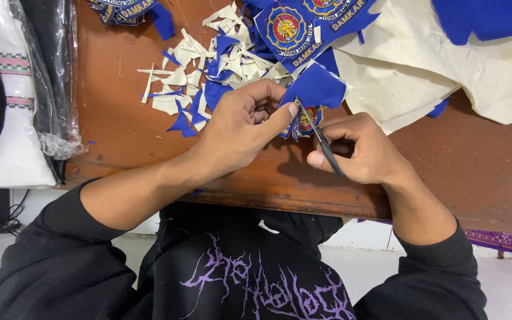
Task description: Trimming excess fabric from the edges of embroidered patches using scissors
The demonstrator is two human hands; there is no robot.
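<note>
You work at the near edge of the brown wooden table (125, 118), and all places below are told from this edge. The biggest thing on it is the cream backing cloth (422, 71), which lies far from the edge, on your right side. Left of it, toward the middle, lies the heap of white and blue offcuts (202, 71). Just above the edge, between your two hands, is the embroidered blue patch (310, 101). Your left hand (238, 127) is clenched on it: the thumb presses the patch from the near side and the fingers fold behind it. Your right hand (360, 148) grasps the small black scissors (321, 139), and the tips touch the patch just beside your left thumb.

To do this cut well, I think you should keep the patch tight between thumb and fingers, so that the cloth does not fold under the blades. Turn the patch, not the scissors, and follow close to the round border. Keep the thumb a little away from the tips, because they stand very near to it.
</note>
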